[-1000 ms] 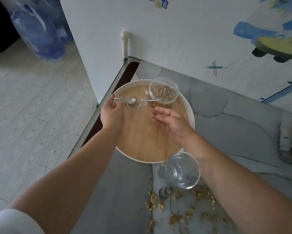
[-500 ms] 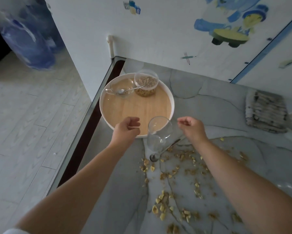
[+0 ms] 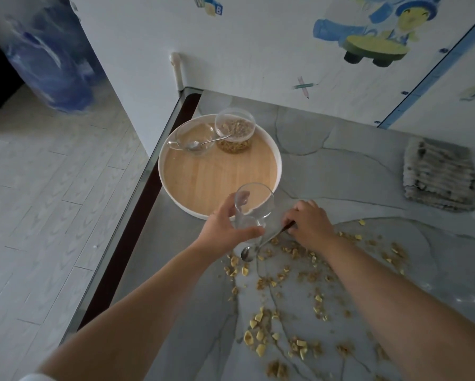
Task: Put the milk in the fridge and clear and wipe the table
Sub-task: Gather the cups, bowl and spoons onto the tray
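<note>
My left hand (image 3: 222, 229) grips an empty clear glass cup (image 3: 254, 203) at the near rim of a round wooden tray (image 3: 219, 177). My right hand (image 3: 309, 222) pinches the handle of a metal spoon (image 3: 261, 244) whose bowl rests on the grey marble table (image 3: 340, 166). At the tray's far side stand a second glass cup (image 3: 193, 133) with a spoon (image 3: 203, 143) in it and a glass jar of cereal (image 3: 235, 132). Spilled cereal crumbs (image 3: 288, 273) litter the table around and below my hands. No milk is in view.
A folded grey striped cloth (image 3: 439, 178) lies at the table's right side. A white wall with cartoon stickers (image 3: 368, 31) backs the table. The table's left edge (image 3: 137, 204) drops to a pale plank floor. A blue water bottle (image 3: 49, 56) stands far left.
Both hands drew back from the tray's far side to its near rim. My left hand closed on the glass cup and my right hand took the spoon's handle.
</note>
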`<act>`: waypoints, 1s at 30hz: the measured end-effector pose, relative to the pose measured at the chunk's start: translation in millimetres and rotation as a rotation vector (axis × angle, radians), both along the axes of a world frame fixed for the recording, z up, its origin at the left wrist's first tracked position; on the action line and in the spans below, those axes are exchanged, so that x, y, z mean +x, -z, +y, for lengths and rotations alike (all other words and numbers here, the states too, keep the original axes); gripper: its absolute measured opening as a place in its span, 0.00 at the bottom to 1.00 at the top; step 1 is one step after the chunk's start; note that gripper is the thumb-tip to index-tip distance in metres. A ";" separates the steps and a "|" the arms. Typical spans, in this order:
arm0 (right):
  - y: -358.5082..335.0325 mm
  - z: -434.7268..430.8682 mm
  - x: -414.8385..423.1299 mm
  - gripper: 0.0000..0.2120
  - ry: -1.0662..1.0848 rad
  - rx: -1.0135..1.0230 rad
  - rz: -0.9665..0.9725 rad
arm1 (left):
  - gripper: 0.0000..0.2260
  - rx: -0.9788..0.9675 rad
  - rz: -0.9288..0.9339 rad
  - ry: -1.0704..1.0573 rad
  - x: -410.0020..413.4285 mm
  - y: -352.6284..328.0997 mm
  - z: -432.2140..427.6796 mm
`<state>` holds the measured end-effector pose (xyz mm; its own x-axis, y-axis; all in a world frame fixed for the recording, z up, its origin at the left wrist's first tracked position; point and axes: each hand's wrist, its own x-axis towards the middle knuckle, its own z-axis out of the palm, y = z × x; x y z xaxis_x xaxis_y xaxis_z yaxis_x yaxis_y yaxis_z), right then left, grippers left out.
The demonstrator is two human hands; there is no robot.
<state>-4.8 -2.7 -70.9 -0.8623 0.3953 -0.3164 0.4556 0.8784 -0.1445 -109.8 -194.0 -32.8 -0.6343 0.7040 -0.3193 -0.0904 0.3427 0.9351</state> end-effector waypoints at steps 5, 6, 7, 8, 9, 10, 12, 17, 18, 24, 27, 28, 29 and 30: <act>-3.4 6.3 5.0 0.05 -0.012 -0.110 -0.029 | 0.29 -0.033 0.028 -0.038 -1.1 -2.1 1.9; -7.1 7.2 8.3 0.03 0.012 -0.175 -0.021 | 0.29 -0.036 0.028 -0.057 0.2 -2.6 1.2; -12.4 7.5 12.3 0.04 0.048 -0.258 -0.013 | 0.29 -0.041 0.031 -0.074 1.6 -3.9 0.2; -17.3 8.4 15.9 0.06 0.087 -0.345 -0.003 | 0.30 -0.045 0.035 -0.089 2.0 -4.9 -0.8; -23.5 8.2 20.9 0.07 0.119 -0.413 0.005 | 0.30 -0.047 0.041 -0.100 2.3 -6.8 -2.2; -29.8 7.8 26.3 0.07 0.139 -0.454 0.012 | 0.31 -0.046 0.052 -0.106 2.6 -9.0 -4.5; -44.0 8.0 38.3 0.05 0.169 -0.486 0.039 | 0.33 -0.052 0.076 -0.107 3.4 -16.3 -11.4; -97.0 1.9 64.2 0.12 0.247 -0.587 0.229 | 0.34 -0.074 0.125 -0.121 8.5 -34.0 -34.3; -109.6 -0.6 67.9 0.14 0.266 -0.599 0.284 | 0.33 -0.088 0.142 -0.119 10.4 -38.0 -39.2; -163.0 -21.5 75.1 0.16 0.298 -0.654 0.498 | 0.29 -0.155 0.236 -0.120 25.4 -55.9 -65.2; -180.7 -37.8 71.4 0.08 0.306 -0.633 0.530 | 0.27 -0.177 0.280 -0.103 34.2 -63.7 -74.1; -185.2 -42.4 69.9 0.08 0.292 -0.592 0.524 | 0.28 -0.182 0.293 -0.098 37.0 -65.8 -76.7; -189.9 -47.4 68.3 0.09 0.277 -0.548 0.512 | 0.28 -0.190 0.308 -0.092 39.5 -68.4 -79.1; -195.2 -52.7 67.0 0.09 0.260 -0.509 0.496 | 0.28 -0.197 0.326 -0.085 41.6 -71.2 -81.7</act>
